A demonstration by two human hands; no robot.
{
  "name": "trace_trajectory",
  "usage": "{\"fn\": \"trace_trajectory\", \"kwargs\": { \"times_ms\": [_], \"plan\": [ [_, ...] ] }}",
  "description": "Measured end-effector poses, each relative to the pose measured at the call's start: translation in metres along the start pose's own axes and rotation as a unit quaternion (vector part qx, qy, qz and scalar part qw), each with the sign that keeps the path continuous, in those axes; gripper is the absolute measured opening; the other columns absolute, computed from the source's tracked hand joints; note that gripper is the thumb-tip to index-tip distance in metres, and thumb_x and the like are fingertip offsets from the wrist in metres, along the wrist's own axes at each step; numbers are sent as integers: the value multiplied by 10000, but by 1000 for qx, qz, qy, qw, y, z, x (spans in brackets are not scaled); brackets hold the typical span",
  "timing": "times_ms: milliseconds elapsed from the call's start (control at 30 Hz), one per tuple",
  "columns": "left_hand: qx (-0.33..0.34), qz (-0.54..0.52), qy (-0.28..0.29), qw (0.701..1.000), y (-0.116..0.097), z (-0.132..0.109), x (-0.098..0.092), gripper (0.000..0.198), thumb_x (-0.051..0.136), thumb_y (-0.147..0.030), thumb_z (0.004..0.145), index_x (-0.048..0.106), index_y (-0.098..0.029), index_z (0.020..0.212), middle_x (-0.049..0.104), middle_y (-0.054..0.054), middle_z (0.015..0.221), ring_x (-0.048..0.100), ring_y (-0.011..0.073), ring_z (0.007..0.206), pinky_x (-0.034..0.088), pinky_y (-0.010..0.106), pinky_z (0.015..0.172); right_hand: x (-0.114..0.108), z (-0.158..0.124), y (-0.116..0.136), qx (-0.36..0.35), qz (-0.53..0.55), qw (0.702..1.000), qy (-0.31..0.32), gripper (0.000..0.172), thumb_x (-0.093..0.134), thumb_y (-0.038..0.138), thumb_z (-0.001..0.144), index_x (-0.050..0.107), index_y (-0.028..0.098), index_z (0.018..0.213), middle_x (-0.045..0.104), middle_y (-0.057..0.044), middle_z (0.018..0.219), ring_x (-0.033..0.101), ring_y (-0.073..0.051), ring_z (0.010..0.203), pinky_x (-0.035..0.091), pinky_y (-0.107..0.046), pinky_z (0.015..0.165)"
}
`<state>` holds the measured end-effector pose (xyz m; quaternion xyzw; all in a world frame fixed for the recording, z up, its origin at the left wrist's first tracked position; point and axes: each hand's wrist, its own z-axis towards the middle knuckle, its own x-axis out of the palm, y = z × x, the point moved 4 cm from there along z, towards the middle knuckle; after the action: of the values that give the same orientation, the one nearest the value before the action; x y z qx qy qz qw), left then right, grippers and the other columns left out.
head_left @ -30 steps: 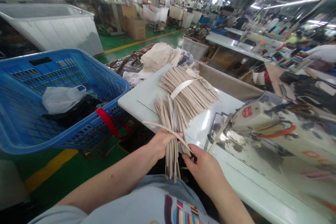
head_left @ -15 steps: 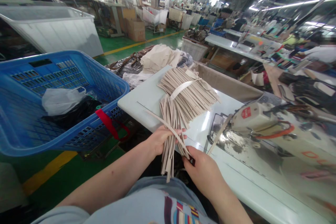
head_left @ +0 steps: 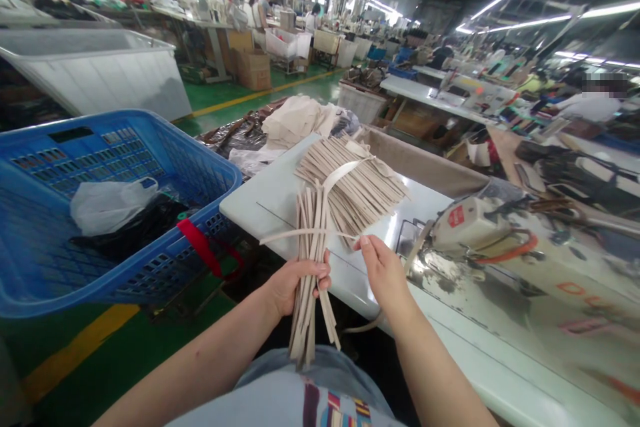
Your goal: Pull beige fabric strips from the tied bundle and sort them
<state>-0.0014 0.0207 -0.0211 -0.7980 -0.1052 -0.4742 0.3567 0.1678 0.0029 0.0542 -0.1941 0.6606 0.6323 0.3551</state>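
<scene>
A bundle of beige fabric strips (head_left: 306, 313) is gripped in my left hand (head_left: 295, 283), its ends hanging toward my lap and its tops leaning over the table edge. My right hand (head_left: 383, 267) pinches the end of a single beige strip (head_left: 285, 235), which crosses in front of the bundle and points left. Just beyond lies a wide row of similar strips (head_left: 355, 180) on the white sewing table (head_left: 255, 200). A pale band (head_left: 345, 168) runs over that row toward the bundle. Another strip curls down under my right wrist.
A sewing machine (head_left: 465, 233) stands on the table at right. To the left is a blue plastic basket (head_left: 200, 213) with white and black bags in it. Beige cloth pieces (head_left: 295, 121) are heaped behind the table. A large white bin (head_left: 110, 70) stands farther left.
My right hand has moved up, away from the lower part of the bundle. The single strip has swung from slanting across the bundle to nearly level. My left hand keeps its hold.
</scene>
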Motion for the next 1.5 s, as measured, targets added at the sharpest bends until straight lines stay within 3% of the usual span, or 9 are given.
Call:
{"fn": "trace_trajectory", "kwargs": {
  "times_ms": [200, 367, 567, 800, 1033, 1167, 1233, 1333, 1500],
  "plan": [
    [49, -23, 23, 998, -11, -17, -4, 348, 813, -172, 651, 606, -160, 931, 521, -16, 664, 591, 130, 663, 418, 129, 434, 34, 30, 0, 9, -245, 969, -14, 349, 491, 421, 985, 519, 148, 1202, 614, -160, 1188, 650, -266, 968, 440, -322, 758],
    [94, -54, -84, 991, -25, -15, -21, 299, 789, -134, 683, 631, -147, 936, 595, 17, 727, 655, 182, 899, 526, 165, 580, 46, 37, -3, 3, -304, 952, 29, 189, 458, 291, 994, 584, 171, 1068, 641, -127, 1135, 667, -249, 942, 422, -318, 722],
    [87, -89, -103, 987, -19, -7, -18, 224, 747, -67, 707, 660, -115, 908, 663, 47, 742, 690, 218, 942, 583, 319, 868, 38, 38, -3, 14, -279, 960, 35, 182, 464, 315, 982, 615, 216, 963, 665, -68, 1120, 658, -206, 955, 400, -288, 696],
    [55, -79, -169, 981, -13, 12, -7, 180, 740, -19, 691, 680, -72, 851, 719, 181, 1069, 681, 307, 1074, 613, 313, 800, 28, 24, 14, 53, -297, 951, 68, 266, 368, 348, 1019, 603, 242, 1086, 731, -47, 878, 696, -223, 800, 344, -290, 612],
    [41, -64, -156, 985, -18, 15, -6, 219, 730, -97, 774, 706, -23, 979, 738, 171, 905, 719, 238, 803, 619, 346, 769, 39, -18, 42, -143, -333, 919, 155, 337, 390, 161, 979, 592, 190, 1248, 739, -96, 988, 690, -215, 858, 417, -281, 695],
    [50, -63, -177, 981, -18, 9, -11, 95, 708, -106, 781, 694, -49, 856, 682, 89, 690, 661, 184, 610, 596, 303, 604, 27, -19, 50, -186, -244, 924, 226, 315, 370, 267, 1027, 676, 214, 1076, 716, -57, 896, 659, -186, 820, 432, -269, 718],
    [77, -64, -187, 977, -18, 7, -12, 86, 724, -82, 749, 678, -62, 819, 644, 55, 640, 630, 154, 578, 586, 280, 612, 18, -7, 49, -197, -169, 945, 199, 404, 322, 356, 1054, 691, 211, 976, 693, -51, 894, 643, -180, 855, 446, -271, 768],
    [125, -77, -168, 975, -18, 3, -11, 211, 759, -45, 693, 669, -87, 879, 647, 34, 712, 613, 117, 603, 582, 258, 685, 13, 17, 36, -179, -189, 964, 58, 315, 409, 357, 1032, 659, 165, 1030, 663, -96, 992, 608, -225, 969, 452, -332, 888],
    [134, -103, -64, 984, -16, -5, -6, 374, 776, -55, 666, 644, -136, 1006, 627, 14, 828, 602, 101, 673, 567, 258, 740, 41, 41, 17, -151, -367, 917, -32, 413, 675, 229, 881, 537, 75, 1238, 567, -183, 1159, 540, -292, 1079, 442, -387, 948]
  ]
}}
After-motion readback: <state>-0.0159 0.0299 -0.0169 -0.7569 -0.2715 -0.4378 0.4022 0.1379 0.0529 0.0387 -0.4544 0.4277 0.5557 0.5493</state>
